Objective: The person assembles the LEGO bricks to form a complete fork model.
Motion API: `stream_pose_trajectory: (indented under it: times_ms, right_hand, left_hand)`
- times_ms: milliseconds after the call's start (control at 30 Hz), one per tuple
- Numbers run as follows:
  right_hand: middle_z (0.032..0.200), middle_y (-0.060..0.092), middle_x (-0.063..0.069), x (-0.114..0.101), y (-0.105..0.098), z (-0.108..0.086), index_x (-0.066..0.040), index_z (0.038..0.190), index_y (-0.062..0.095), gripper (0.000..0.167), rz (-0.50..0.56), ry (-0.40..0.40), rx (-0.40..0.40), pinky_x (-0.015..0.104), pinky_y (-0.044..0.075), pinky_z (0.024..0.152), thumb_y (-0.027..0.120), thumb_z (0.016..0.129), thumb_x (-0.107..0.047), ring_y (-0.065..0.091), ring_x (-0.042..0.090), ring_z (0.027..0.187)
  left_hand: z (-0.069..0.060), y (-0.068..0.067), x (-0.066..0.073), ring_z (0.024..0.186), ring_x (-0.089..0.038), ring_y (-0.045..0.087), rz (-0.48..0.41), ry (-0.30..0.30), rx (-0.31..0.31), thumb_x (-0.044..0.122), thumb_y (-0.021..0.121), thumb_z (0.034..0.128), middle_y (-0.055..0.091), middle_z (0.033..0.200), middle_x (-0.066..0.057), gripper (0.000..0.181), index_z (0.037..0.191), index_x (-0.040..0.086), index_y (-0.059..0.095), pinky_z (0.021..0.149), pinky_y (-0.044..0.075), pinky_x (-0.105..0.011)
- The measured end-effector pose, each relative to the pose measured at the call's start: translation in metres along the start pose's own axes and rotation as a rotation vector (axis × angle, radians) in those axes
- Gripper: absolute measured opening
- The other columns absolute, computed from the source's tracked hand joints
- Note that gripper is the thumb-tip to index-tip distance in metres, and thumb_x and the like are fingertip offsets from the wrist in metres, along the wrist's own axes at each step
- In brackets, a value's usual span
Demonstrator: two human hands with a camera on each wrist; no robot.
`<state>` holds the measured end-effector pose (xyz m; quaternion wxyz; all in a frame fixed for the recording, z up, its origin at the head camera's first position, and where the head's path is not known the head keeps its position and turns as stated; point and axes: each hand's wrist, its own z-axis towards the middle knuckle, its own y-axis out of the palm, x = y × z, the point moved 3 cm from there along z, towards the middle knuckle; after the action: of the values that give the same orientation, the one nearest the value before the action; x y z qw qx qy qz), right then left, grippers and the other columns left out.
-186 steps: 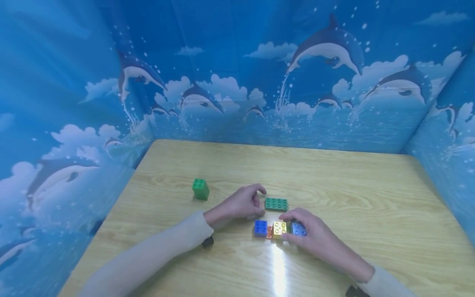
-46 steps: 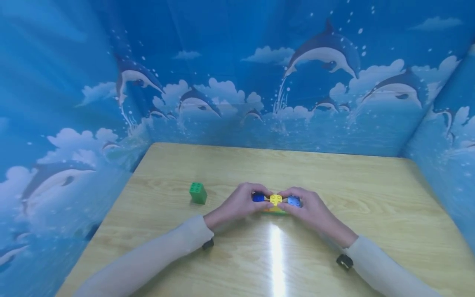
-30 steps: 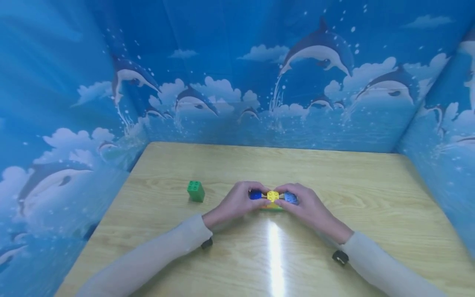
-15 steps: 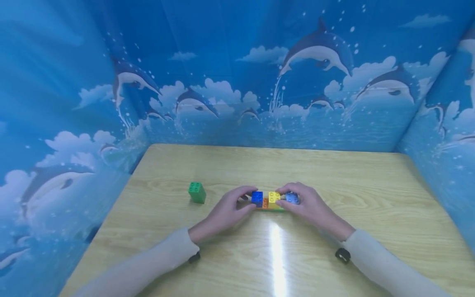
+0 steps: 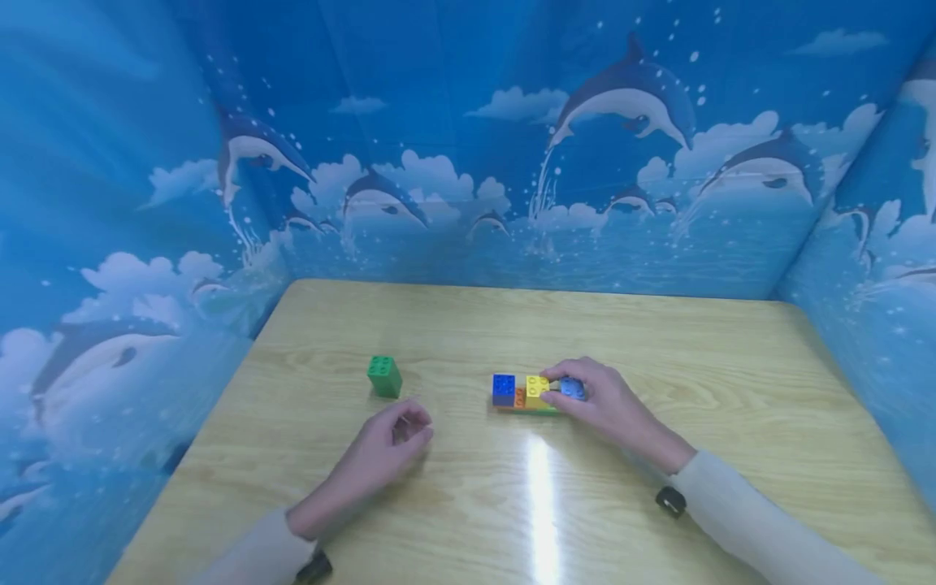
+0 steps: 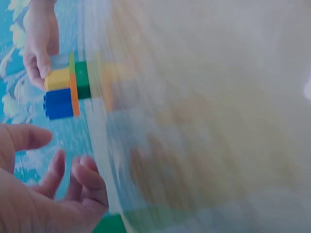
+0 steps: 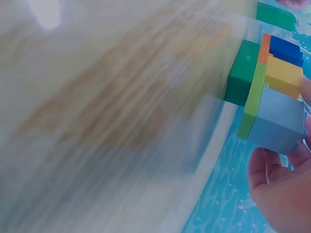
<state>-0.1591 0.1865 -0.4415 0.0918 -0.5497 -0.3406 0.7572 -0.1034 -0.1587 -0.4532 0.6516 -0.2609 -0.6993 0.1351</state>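
On the table a row of toy building bricks stands on a dark green brick (image 7: 242,73). A dark blue brick (image 5: 504,390) is at the row's left end, a yellow brick (image 5: 537,392) in the middle and a light blue brick (image 5: 573,389) at the right. Thin orange (image 7: 264,48) and light green (image 7: 253,99) pieces lie between these and the dark green one. My right hand (image 5: 600,398) pinches the yellow brick between thumb and finger. Holding nothing, my left hand (image 5: 380,447) hovers with loosely bent fingers in front of a tall green brick block (image 5: 384,377).
The wooden table (image 5: 453,325) carries a bright light reflection (image 5: 542,504) in front of the bricks. Blue dolphin-print curtains (image 5: 439,162) enclose its back and sides. Black straps show at both wrists.
Over six seconds, the row of bricks has moved back onto the dark green brick. In the last second my left hand has left the dark blue brick and moved left and nearer. My right hand stays.
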Motion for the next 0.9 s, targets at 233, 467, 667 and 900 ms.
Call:
stream_pose_trajectory:
  times_ms: [233,467,667,900]
  right_hand:
    - [0.127,0.073,0.003,0.001,0.0,0.004,-0.015,0.129,0.077,0.031,-0.001,0.015,0.013,0.031,0.061,0.08,0.083,0.1,-0.025,0.067,0.018,0.103]
    - [0.128,0.073,0.003,0.006,-0.006,0.003,-0.016,0.131,0.076,0.032,-0.006,0.048,0.006,0.032,0.062,0.08,0.083,0.1,-0.025,0.067,0.018,0.102]
    - [0.128,0.073,0.004,0.01,-0.01,0.008,-0.016,0.131,0.076,0.033,0.006,0.066,0.006,0.033,0.061,0.078,0.082,0.101,-0.027,0.066,0.019,0.101]
    - [0.13,0.073,0.004,0.014,-0.01,0.012,-0.018,0.131,0.076,0.032,0.035,0.08,0.007,0.034,0.062,0.079,0.081,0.102,-0.028,0.067,0.02,0.102]
  left_hand:
    - [-0.004,-0.04,-0.028,0.101,-0.025,0.058,-0.072,-0.167,0.18,0.017,0.072,0.1035,0.059,0.117,-0.014,0.029,0.122,0.002,0.055,0.079,0.053,-0.032]
    - [0.01,-0.057,-0.041,0.12,-0.031,0.055,-0.181,-0.191,0.172,0.015,0.072,0.1055,0.049,0.144,-0.024,0.062,0.156,-0.001,0.04,0.079,0.055,-0.028]
    - [0.028,-0.065,-0.041,0.122,-0.031,0.055,-0.198,-0.078,0.1,0.009,0.074,0.1024,0.047,0.155,-0.023,0.073,0.165,0.004,0.037,0.082,0.056,-0.027]
    - [0.042,-0.07,-0.044,0.116,-0.029,0.059,-0.19,-0.052,0.027,0.008,0.076,0.0998,0.049,0.155,-0.022,0.073,0.164,0.006,0.041,0.083,0.057,-0.032]
